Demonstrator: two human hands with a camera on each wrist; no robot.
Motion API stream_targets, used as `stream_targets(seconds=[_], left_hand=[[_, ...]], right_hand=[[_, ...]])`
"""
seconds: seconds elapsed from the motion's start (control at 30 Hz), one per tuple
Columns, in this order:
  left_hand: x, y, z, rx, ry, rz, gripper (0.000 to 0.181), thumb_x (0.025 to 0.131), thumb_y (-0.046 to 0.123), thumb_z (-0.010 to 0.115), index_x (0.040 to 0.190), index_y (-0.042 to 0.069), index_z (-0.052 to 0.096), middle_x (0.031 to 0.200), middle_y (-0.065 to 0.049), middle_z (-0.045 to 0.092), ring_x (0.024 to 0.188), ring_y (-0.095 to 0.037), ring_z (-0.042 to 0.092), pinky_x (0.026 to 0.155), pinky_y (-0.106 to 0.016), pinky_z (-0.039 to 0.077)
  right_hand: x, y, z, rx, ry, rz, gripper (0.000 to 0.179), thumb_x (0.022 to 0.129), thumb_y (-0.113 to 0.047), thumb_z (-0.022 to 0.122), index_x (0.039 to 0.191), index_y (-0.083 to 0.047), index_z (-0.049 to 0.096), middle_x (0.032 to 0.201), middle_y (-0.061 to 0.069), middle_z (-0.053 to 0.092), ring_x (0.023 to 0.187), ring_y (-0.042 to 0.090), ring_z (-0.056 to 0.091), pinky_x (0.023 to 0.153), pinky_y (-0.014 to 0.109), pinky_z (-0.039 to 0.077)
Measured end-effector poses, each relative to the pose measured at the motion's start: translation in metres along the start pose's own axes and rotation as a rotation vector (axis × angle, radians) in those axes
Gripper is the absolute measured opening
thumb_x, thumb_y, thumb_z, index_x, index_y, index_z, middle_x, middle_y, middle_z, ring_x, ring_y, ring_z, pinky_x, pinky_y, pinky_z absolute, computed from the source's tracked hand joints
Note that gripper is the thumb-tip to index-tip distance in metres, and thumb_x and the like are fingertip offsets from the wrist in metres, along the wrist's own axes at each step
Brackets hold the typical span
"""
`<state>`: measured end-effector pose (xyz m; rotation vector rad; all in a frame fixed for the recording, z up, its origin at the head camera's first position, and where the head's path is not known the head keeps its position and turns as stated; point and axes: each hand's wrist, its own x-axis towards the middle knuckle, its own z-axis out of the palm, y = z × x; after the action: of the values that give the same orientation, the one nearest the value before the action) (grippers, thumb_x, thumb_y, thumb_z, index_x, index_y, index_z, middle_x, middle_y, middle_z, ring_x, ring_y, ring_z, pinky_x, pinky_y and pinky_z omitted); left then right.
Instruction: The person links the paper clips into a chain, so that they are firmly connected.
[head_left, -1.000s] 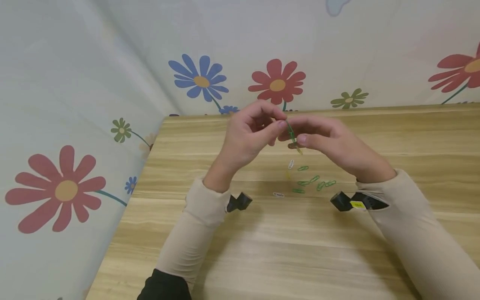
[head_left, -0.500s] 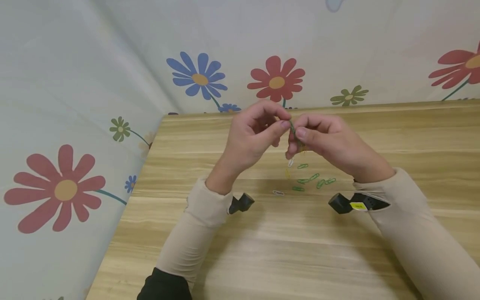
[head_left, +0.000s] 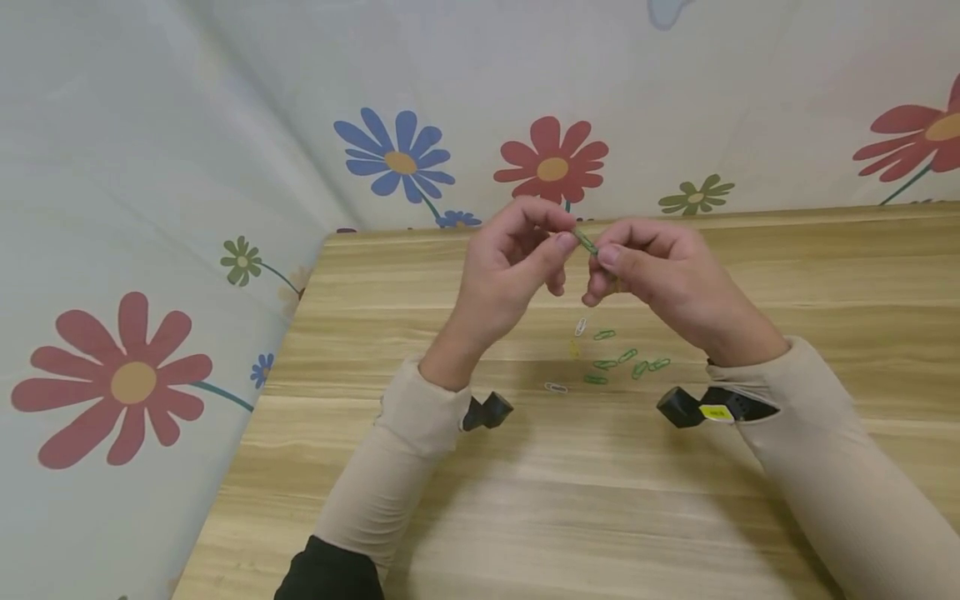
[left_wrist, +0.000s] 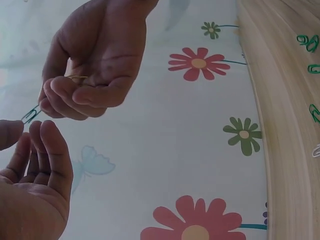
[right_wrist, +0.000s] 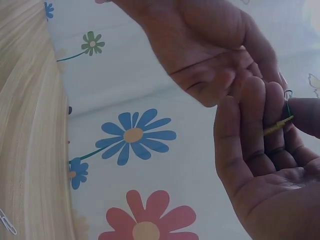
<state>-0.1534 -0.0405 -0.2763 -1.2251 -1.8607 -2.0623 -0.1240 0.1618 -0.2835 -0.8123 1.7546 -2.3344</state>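
Note:
Raised above the table, both hands meet at a green paper clip [head_left: 585, 242]. My left hand [head_left: 504, 271] pinches its far end between thumb and forefinger. The near end sits between the thumb and forefinger of my right hand [head_left: 671, 283]. A yellow paper clip [right_wrist: 276, 126] hangs from the green piece and lies across the right hand's fingers, as the right wrist view shows. In the left wrist view, the green wire [left_wrist: 31, 115] spans the small gap between the two hands. The right fingertips hide where green and yellow join.
Loose green paper clips [head_left: 605, 365] lie on the wooden table [head_left: 585, 500] below the hands. Among them are a yellow paper clip [head_left: 575, 349] and two white paper clips, one nearer the front [head_left: 556, 388]. A flower-print curtain [head_left: 465, 83] stands behind the table's back edge.
The right fingers have gone from loosely beside the dangling clips to pinching them. The green clip has tilted toward the right hand, and the yellow end has swung under the right fingers.

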Motion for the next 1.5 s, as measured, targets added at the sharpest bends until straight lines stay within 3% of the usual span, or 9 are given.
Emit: stream_targets(seconds=[0.1,0.2,0.33,0.5,0.67,0.8,1.0,1.23,1.5], left_hand=[[0.001,-0.008,-0.003,0.008,-0.006,-0.048,0.017,0.098,-0.003,0.054,0.111,-0.014,0.055,0.094,-0.017,0.060,0.060,-0.023,0.052,0.059,-0.033,0.052],[0.000,-0.020,-0.007,0.035,-0.026,-0.141,0.015,0.100,-0.001,0.055,0.110,-0.012,0.059,0.094,-0.017,0.062,0.061,-0.024,0.052,0.060,-0.032,0.052],[-0.001,-0.036,-0.012,0.114,-0.081,-0.336,0.014,0.101,0.005,0.059,0.109,-0.005,0.065,0.094,-0.013,0.063,0.065,-0.026,0.053,0.061,-0.032,0.053],[-0.006,-0.059,-0.016,0.323,-0.254,-0.604,0.012,0.100,0.014,0.064,0.108,0.006,0.068,0.096,-0.009,0.064,0.071,-0.024,0.057,0.065,-0.037,0.054],[-0.015,-0.084,-0.010,0.602,-0.461,-0.741,0.011,0.098,0.020,0.067,0.104,0.011,0.068,0.097,0.000,0.065,0.084,-0.016,0.058,0.074,-0.028,0.050],[-0.023,-0.095,-0.004,0.736,-0.534,-0.780,0.019,0.098,0.026,0.068,0.111,0.012,0.066,0.103,0.001,0.065,0.093,-0.014,0.059,0.085,-0.029,0.048],[-0.025,-0.097,-0.002,0.770,-0.578,-0.798,0.034,0.100,0.028,0.065,0.131,0.013,0.065,0.120,-0.003,0.066,0.107,-0.016,0.060,0.097,-0.034,0.048],[-0.025,-0.100,-0.009,0.856,-0.616,-0.777,0.026,0.103,0.021,0.057,0.124,0.014,0.070,0.122,-0.003,0.067,0.116,-0.019,0.059,0.102,-0.034,0.045],[-0.024,-0.097,-0.007,0.864,-0.687,-0.715,0.022,0.102,0.011,0.055,0.116,0.015,0.072,0.113,-0.002,0.066,0.103,-0.018,0.059,0.094,-0.033,0.048]], right_hand=[[-0.001,0.000,-0.003,0.050,0.023,-0.022,0.016,0.103,0.003,0.050,0.096,0.006,0.064,0.083,0.013,0.061,0.075,0.023,0.065,0.081,0.039,0.057],[-0.001,-0.001,-0.008,0.098,0.020,-0.044,0.017,0.103,0.003,0.049,0.095,0.003,0.065,0.080,0.012,0.062,0.074,0.023,0.066,0.080,0.038,0.057],[-0.001,-0.004,-0.013,0.110,0.000,-0.058,0.021,0.103,0.004,0.046,0.096,0.000,0.065,0.080,0.011,0.063,0.075,0.023,0.067,0.081,0.038,0.057],[-0.001,-0.009,-0.018,0.125,0.010,-0.080,0.020,0.102,0.005,0.045,0.095,0.002,0.064,0.080,0.012,0.062,0.076,0.024,0.066,0.082,0.038,0.057],[-0.004,-0.013,-0.024,0.200,0.031,-0.085,0.019,0.102,0.004,0.047,0.095,0.002,0.065,0.079,0.012,0.063,0.075,0.026,0.065,0.082,0.039,0.057],[-0.004,-0.015,-0.028,0.271,0.005,-0.097,0.019,0.103,0.005,0.047,0.096,0.004,0.064,0.081,0.012,0.064,0.078,0.026,0.063,0.082,0.040,0.057],[-0.003,-0.018,-0.030,0.344,-0.066,-0.117,0.019,0.102,0.010,0.042,0.098,0.011,0.060,0.083,0.017,0.064,0.080,0.030,0.062,0.084,0.043,0.056],[-0.002,-0.018,-0.031,0.337,-0.070,-0.110,0.019,0.102,0.012,0.041,0.098,0.012,0.059,0.083,0.018,0.063,0.079,0.031,0.063,0.084,0.042,0.056],[-0.002,-0.018,-0.031,0.308,-0.076,-0.107,0.019,0.101,0.014,0.040,0.099,0.013,0.060,0.083,0.019,0.063,0.079,0.031,0.065,0.084,0.042,0.056]])
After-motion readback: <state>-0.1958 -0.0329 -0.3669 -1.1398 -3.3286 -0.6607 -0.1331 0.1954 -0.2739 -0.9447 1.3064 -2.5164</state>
